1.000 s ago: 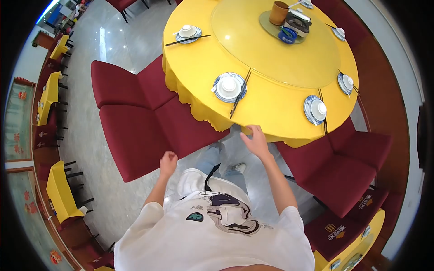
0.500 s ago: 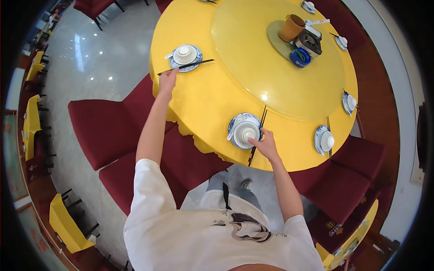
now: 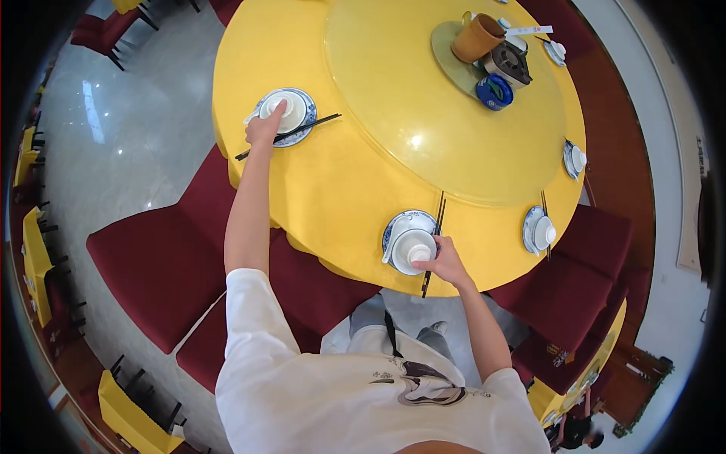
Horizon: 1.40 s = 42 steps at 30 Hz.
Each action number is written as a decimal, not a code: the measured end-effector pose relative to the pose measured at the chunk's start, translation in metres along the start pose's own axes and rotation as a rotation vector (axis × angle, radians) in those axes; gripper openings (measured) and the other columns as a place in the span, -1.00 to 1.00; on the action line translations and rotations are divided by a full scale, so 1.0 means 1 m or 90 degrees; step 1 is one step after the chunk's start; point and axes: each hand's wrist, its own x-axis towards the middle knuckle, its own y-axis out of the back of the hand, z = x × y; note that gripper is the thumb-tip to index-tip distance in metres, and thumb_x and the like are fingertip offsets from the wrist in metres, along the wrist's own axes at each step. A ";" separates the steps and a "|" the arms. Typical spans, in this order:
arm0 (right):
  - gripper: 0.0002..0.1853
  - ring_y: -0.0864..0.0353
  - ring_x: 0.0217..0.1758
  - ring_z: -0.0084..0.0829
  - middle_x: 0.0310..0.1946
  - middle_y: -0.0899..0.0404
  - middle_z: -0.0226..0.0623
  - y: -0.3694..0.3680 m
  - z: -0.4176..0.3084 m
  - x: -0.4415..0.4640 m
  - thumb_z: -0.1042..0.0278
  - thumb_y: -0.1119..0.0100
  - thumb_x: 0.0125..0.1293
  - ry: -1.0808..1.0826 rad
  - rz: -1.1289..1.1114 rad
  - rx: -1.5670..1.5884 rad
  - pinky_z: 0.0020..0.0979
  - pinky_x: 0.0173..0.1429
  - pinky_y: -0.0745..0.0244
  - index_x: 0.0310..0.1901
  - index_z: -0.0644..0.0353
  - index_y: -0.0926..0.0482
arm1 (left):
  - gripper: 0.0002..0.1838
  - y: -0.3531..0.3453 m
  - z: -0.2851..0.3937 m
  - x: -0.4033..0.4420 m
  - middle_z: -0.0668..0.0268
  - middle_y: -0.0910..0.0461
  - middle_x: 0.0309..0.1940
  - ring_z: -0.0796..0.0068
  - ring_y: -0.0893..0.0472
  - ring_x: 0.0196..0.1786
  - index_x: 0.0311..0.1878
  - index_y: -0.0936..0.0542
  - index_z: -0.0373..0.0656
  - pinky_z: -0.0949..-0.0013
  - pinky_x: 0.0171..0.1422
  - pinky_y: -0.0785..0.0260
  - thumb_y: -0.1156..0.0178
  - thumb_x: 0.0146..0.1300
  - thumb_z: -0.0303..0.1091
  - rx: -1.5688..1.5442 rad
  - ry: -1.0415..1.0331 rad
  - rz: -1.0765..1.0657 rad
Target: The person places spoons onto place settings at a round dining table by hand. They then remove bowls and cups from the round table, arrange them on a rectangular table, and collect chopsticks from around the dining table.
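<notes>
On the yellow-covered round table, my left hand closes on the near-left edge of a white bowl. Its thumb reaches over the small white cup inside. A blue-patterned plate lies beneath, with black chopsticks across its near side. My right hand grips the right edge of another white bowl, thumb against the small cup in it. This bowl sits off-centre over its blue-patterned plate. A white spoon and chopsticks flank it.
A glass turntable carries a brown container, a small stove and a blue tin. More place settings line the right rim. Dark red chairs surround the table. Another person is at lower right.
My left hand has moved from the chopsticks onto the left bowl. My right hand stays at its bowl, which has shifted toward me on its plate. The camera view has shifted.
</notes>
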 end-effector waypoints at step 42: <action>-0.08 -0.48 0.08 -0.21 0.01 -0.45 -0.18 0.056 0.023 -0.121 0.31 -0.35 -0.46 -0.118 -0.158 0.820 -0.24 0.19 -0.38 0.15 0.21 -0.29 | -0.34 0.045 -0.033 -0.290 0.20 -0.47 0.05 0.33 -0.49 0.11 0.22 -0.30 -0.25 0.22 0.24 -0.35 -0.28 0.00 -0.41 -0.818 0.156 -0.549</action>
